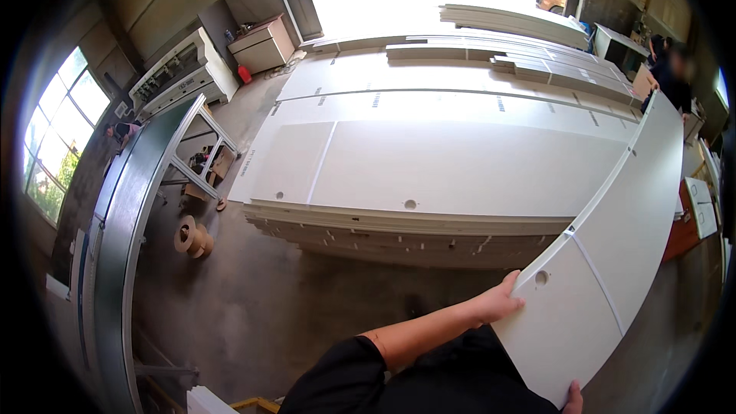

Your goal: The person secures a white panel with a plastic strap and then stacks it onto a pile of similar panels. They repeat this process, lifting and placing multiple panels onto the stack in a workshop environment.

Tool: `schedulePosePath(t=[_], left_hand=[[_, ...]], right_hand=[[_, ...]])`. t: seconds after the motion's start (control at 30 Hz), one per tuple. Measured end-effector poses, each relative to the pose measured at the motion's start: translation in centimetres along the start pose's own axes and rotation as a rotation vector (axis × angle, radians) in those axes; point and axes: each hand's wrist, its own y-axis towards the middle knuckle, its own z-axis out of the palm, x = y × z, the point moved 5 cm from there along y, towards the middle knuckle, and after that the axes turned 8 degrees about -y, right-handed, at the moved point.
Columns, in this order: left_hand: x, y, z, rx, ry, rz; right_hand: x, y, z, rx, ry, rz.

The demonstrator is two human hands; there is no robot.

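A long white panel (606, 238) with a round hole near its end and a white strap around it stretches from me to the far right. My left hand (498, 300) grips its left edge near the close end, fingers wrapped over the side. At the near end's lower corner, my right hand (573, 399) holds the panel; only a finger or thumb tip shows, the rest being hidden beneath. Another person (673, 80) in dark clothes has hold of the far end. To the left of the panel lies a large stack of similar white boards (452, 161).
A long conveyor table (130, 207) runs along the left, with another person (121, 134) beside it. On the floor stand a cardboard spool (193, 238) and a red canister (244, 73). More strapped boards (560, 69) lie behind the stack. A reddish-brown cabinet (684, 234) stands at right.
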Motion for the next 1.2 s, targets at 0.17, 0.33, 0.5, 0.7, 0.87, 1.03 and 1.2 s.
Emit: schedulePosePath(t=[0.17, 0.33, 0.5, 0.7, 0.87, 1.03, 1.2], left_hand=[[-1.8, -7.8, -15.7, 0.058, 0.022, -0.096], [-4.3, -13.7, -29.2, 0.085, 0.136, -0.034], [-6.6, -20.1, -41.2, 0.121, 0.153, -0.085], [-6.8, -25.8, -56.2, 0.202, 0.137, -0.109], [-9.1, -29.8, -70.0, 0.179, 0.202, -0.184], [-12.1, -32.1, -82.6, 0.197, 0.233, -0.276], [-13.3, -31.9, -93.0, 0.226, 0.231, -0.219]], right_hand=[[-6.4, -5.5, 17.0, -0.034, -0.031, 0.071], [-10.6, -11.8, 32.6, -0.088, -0.062, 0.065], [-14.8, -18.0, 46.7, -0.174, -0.057, 0.052], [-21.5, -26.2, 62.4, -0.274, -0.254, -0.351], [-26.2, -23.5, 76.5, -0.337, 0.181, -0.246], [-27.9, -25.1, 92.0, -0.372, 0.151, -0.19], [-26.9, -27.4, 105.3, -0.437, 0.137, -0.324]])
